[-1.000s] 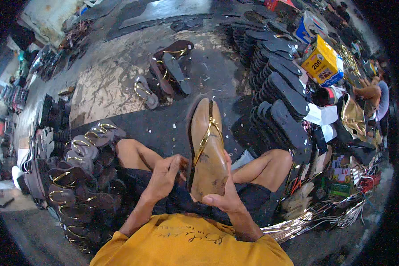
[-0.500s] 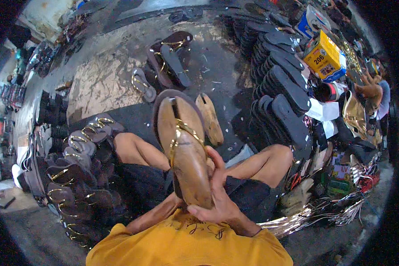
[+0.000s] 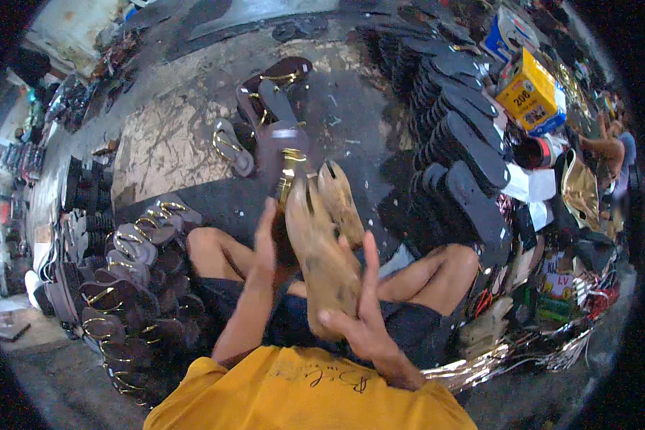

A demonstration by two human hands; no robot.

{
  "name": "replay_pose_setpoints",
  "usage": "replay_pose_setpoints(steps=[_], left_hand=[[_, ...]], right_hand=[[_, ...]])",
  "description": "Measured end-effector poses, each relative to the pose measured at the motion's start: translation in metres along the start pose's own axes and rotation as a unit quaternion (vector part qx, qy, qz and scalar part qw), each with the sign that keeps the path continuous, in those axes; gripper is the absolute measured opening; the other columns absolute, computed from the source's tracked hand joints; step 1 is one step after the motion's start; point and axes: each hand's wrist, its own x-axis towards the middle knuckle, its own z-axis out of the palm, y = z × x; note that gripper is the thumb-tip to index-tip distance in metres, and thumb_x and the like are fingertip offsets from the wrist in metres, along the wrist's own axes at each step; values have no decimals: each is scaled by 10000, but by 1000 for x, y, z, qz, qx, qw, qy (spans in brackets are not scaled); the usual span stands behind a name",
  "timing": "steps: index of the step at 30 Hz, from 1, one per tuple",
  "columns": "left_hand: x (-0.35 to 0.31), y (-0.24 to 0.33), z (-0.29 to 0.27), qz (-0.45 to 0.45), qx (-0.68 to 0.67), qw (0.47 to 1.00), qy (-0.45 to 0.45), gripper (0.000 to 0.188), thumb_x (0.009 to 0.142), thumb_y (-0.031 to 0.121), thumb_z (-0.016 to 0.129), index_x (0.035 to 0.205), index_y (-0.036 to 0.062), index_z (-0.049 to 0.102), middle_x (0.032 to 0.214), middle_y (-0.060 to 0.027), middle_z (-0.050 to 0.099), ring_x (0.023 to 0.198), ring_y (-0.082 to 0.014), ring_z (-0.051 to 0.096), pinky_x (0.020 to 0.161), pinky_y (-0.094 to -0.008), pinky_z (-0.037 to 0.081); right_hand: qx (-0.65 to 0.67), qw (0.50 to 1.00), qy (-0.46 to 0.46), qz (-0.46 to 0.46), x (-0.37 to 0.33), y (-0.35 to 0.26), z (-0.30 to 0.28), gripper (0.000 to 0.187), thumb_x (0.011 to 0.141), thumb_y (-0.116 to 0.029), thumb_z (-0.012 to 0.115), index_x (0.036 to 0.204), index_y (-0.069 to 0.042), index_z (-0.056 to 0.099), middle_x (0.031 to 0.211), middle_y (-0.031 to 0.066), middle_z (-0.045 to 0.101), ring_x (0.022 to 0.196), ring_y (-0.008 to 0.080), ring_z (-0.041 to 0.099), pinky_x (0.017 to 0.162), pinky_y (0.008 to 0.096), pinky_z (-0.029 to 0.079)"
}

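Observation:
A worn wooden foot-shaped last (image 3: pixel 322 265), slotted at the toe, is gripped in my right hand (image 3: pixel 358 312), thumb over its heel end. My left hand (image 3: pixel 265 240) holds a dark sandal with gold straps (image 3: pixel 288 161). That sandal is smeared by motion and stands off the last, beyond its toe end. My left fingers are partly hidden behind it. A second wooden last (image 3: pixel 342 211) lies on the floor just past my right hand. Farther off lie a dark brown sandal with gold straps (image 3: pixel 294 68) and a small grey sandal (image 3: pixel 231 147).
Stacks of black soles (image 3: pixel 466 143) rise on the right, near a yellow box (image 3: pixel 527 93). Rows of gold-strapped sandals (image 3: pixel 132 247) line my left. Shiny strap strips (image 3: pixel 509 355) lie at lower right. Another person (image 3: pixel 609 147) sits at the far right.
The sandal has come off the wooden last and moved away from me in my left hand. My right hand still holds the last, now bare.

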Motion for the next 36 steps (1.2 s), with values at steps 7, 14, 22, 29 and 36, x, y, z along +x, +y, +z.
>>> replay_pose_setpoints(steps=[7,14,22,29,36], left_hand=[[-16,-22,-15,-24,-185,955,-230,653,1089,547,583,1548,100,453,1244,-121,581,888,-153,486,705,-317,457],[-47,-59,-6,-233,-92,925,-285,623,1007,339,719,1515,91,457,1186,-80,609,872,-132,568,731,-297,480],[-94,-48,-46,173,511,841,-39,491,953,131,796,1405,16,645,1156,-148,787,971,-250,778,838,-366,601],[-195,20,-43,276,509,763,288,443,885,84,855,1305,26,724,1226,-234,761,1096,-278,786,917,-388,590],[-329,65,-66,559,58,609,559,317,1027,77,716,1336,38,658,1262,-83,740,1106,-192,737,986,-445,640]], right_hand=[[-434,882,164,-84,94,20,-141,853,906,-1,633,1667,-55,252,1605,224,424,1522,340,404,1273,432,320],[-585,738,-85,-325,109,-79,-75,881,828,-262,934,1551,-6,502,1539,198,576,1427,353,560,1207,471,428],[-527,834,-132,-97,130,-57,-57,829,691,-124,1001,1434,-37,643,1355,117,709,1209,191,678,1058,348,522],[-430,869,-202,-136,160,-12,38,750,740,32,870,1448,-87,651,1404,149,690,1320,292,640,1063,392,535],[-736,661,115,-91,379,149,-119,714,911,-344,863,1447,10,553,1417,271,642,1332,437,598,1090,519,473]])
